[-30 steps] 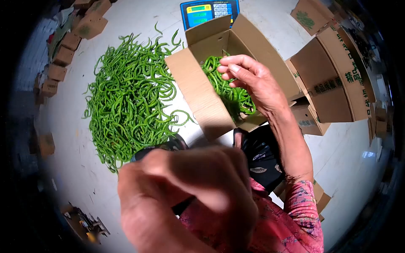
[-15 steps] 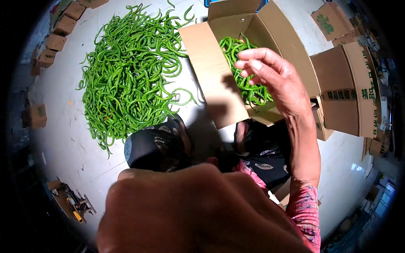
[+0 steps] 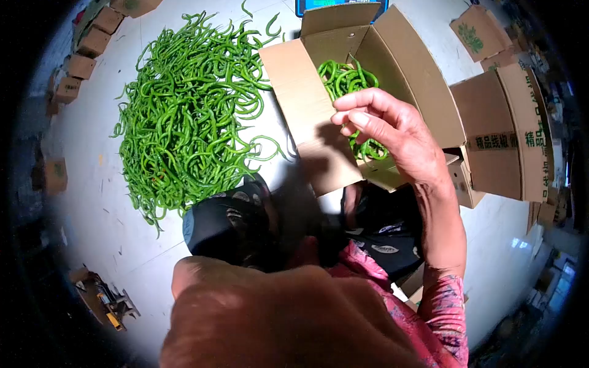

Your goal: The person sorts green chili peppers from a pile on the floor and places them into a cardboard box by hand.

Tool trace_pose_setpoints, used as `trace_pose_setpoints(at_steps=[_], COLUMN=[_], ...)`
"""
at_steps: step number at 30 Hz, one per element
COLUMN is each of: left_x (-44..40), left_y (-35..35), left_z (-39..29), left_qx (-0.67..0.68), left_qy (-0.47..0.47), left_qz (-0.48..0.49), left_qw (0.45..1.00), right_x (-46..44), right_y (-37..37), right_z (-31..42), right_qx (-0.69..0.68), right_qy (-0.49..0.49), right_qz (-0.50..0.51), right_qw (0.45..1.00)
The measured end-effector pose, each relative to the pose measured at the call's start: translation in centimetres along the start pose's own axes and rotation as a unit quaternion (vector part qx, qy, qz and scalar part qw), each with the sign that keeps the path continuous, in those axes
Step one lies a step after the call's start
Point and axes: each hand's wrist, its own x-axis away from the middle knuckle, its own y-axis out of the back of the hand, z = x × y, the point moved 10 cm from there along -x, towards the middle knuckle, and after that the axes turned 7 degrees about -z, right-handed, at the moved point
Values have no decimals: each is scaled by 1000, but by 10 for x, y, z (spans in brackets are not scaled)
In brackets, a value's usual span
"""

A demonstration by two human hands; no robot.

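Over the open cardboard box (image 3: pixel 423 73) hovers my right hand (image 3: pixel 392 126), its fingers loosely bent and apart from the thumb, with nothing visible in them. Inside that box lie green chili peppers (image 3: pixel 351 78), partly covered by my hand and a flap. My left hand (image 3: pixel 276 313) looms large and blurred at the bottom, close to the camera; its back shows and its fingers are hidden. To the left, a big heap of long green chili peppers (image 3: pixel 184 116) spreads over the floor.
Another cardboard box (image 3: pixel 491 135) with printed writing stands at right. More cartons (image 3: pixel 95 40) line the upper left. A blue-edged device (image 3: pixel 325 5) sits behind the open box. My knees (image 3: pixel 224 224) are between heap and box. Tools (image 3: pixel 110 300) lie at lower left.
My right hand has come slightly down and left over the box. My left hand has dropped a little lower and its left edge has shifted right. The heap looks unchanged.
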Motion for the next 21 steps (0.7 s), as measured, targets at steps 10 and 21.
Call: trace_pose_setpoints(at_steps=[10,21], left_x=[-1,13], left_y=[7,9], left_z=[1,-36], left_qx=[44,235], left_qy=[-21,-54], left_qz=[-15,-59], left_qw=[999,969], right_x=[1,-4], right_y=[2,2], right_z=[3,6], right_qx=[25,35], right_qy=[19,53], right_qz=[-1,10], right_qw=[1000,998])
